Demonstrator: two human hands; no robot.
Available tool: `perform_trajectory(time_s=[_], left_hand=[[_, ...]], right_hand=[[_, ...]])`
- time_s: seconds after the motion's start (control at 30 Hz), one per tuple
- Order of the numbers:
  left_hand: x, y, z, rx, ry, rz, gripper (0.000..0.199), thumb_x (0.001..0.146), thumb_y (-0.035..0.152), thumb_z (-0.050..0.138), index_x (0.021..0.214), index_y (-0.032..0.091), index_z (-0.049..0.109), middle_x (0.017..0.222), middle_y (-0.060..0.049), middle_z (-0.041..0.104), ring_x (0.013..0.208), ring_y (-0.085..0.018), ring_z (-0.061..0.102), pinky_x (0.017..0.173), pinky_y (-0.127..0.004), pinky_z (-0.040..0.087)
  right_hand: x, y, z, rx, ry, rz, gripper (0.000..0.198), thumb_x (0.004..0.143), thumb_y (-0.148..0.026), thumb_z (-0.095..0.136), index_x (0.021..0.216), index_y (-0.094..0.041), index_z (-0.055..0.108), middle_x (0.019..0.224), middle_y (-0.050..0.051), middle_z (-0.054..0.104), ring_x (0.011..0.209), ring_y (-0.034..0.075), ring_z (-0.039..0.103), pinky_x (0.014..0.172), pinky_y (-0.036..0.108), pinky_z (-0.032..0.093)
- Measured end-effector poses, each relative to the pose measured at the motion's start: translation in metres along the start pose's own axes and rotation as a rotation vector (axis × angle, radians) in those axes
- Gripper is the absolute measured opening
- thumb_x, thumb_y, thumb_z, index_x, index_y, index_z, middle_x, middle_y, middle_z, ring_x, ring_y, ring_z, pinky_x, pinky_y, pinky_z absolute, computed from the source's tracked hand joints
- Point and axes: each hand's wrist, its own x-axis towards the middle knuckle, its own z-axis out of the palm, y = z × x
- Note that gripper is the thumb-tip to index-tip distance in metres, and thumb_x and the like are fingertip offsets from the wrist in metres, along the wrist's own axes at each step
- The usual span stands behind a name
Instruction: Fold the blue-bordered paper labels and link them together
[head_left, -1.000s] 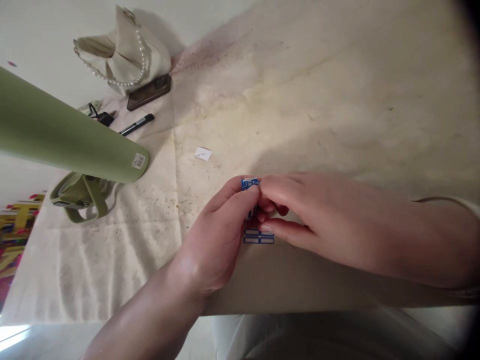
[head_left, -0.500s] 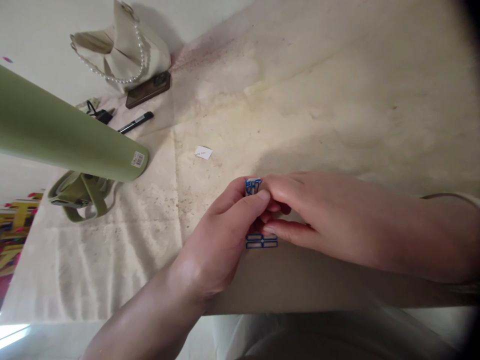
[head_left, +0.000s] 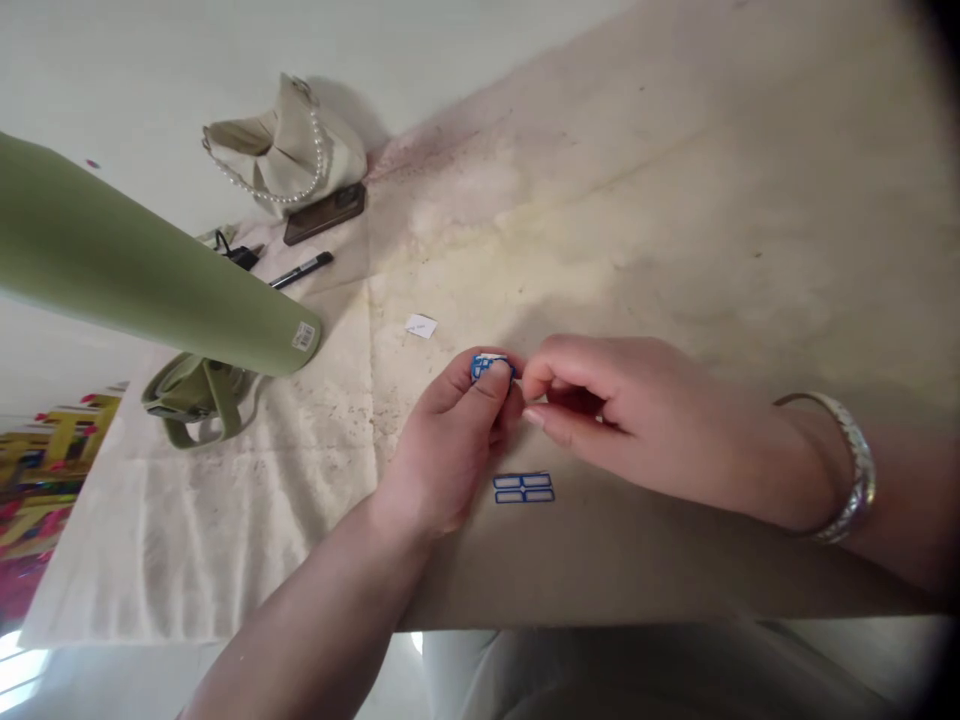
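At the bottom of the frame, the left forearm (head_left: 315, 600) slants up from the lower left, and the left hand (head_left: 442, 450) ends it near the centre, knuckles outward and fingers curled under. Its thumb presses a small blue-and-white piece (head_left: 481, 367) against the curled fingers, a firm pinch with only the upper end of the piece showing. Just below the hands, right of centre, a sheet of blue-framed labels (head_left: 523, 487) lies flat on the cloth (head_left: 675, 230), apart from both.

The right hand (head_left: 630, 400) comes in level from the right edge, a silvery bracelet (head_left: 862, 475) around its wrist. Its index finger is bent and its thumb extended, their tips close together beside the left fingers (whether anything sits between them, I cannot tell).

Beyond, above and left of the hands, lies a white paper slip (head_left: 421, 326). A green bottle (head_left: 165, 265) fills the left side; past it, toward the upper left, come a black pen (head_left: 302, 269), a dark phone (head_left: 326, 213) and a cream bag (head_left: 289, 165) with a beaded strap.
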Motion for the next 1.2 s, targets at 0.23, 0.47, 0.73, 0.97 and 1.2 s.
perform_trajectory(time_s=[0.23,0.47,0.73,0.97,1.2], left_hand=[[0.002,-0.003,-0.004,0.749,0.148,0.327,0.018,0.090,0.035,0.046,0.099,0.023,0.055,0.078,-0.001,0.059,0.072,-0.014,0.050,0.066,-0.028,0.036],[0.012,-0.003,-0.009,1.177,-0.094,0.538,0.011,0.083,0.026,0.054,0.085,0.019,0.062,0.088,-0.007,0.059,0.082,-0.020,0.051,0.074,-0.034,0.036],[0.009,-0.002,-0.008,1.256,-0.076,0.550,0.009,0.082,0.019,0.053,0.080,0.016,0.061,0.081,-0.005,0.060,0.078,-0.017,0.053,0.069,-0.030,0.039],[0.011,-0.003,-0.008,1.370,-0.114,0.527,0.016,0.085,0.025,0.052,0.084,0.013,0.063,0.084,-0.006,0.061,0.077,-0.016,0.054,0.067,-0.030,0.041],[0.009,-0.002,-0.006,1.377,-0.106,0.531,0.021,0.087,0.027,0.049,0.083,0.012,0.064,0.084,-0.007,0.061,0.077,-0.017,0.055,0.066,-0.031,0.042]], right_hand=[[0.003,0.001,0.000,0.049,0.106,0.024,0.010,0.084,-0.023,0.047,0.079,-0.021,0.055,0.065,-0.004,0.057,0.057,0.009,0.050,0.053,0.023,0.036],[0.004,0.000,-0.001,0.083,0.150,0.028,0.010,0.083,-0.023,0.047,0.076,-0.020,0.052,0.065,-0.004,0.055,0.056,0.009,0.047,0.053,0.024,0.036],[0.005,0.002,0.001,0.081,0.181,0.030,0.008,0.081,-0.020,0.050,0.074,-0.020,0.054,0.064,-0.005,0.055,0.056,0.009,0.047,0.052,0.023,0.036],[0.006,0.003,0.002,0.068,0.160,0.021,0.009,0.082,-0.021,0.051,0.075,-0.020,0.055,0.064,-0.006,0.056,0.057,0.007,0.048,0.052,0.021,0.037],[0.007,0.003,0.004,0.051,0.126,0.036,0.010,0.083,-0.022,0.050,0.077,-0.020,0.058,0.064,-0.006,0.058,0.056,0.007,0.049,0.051,0.020,0.037]])
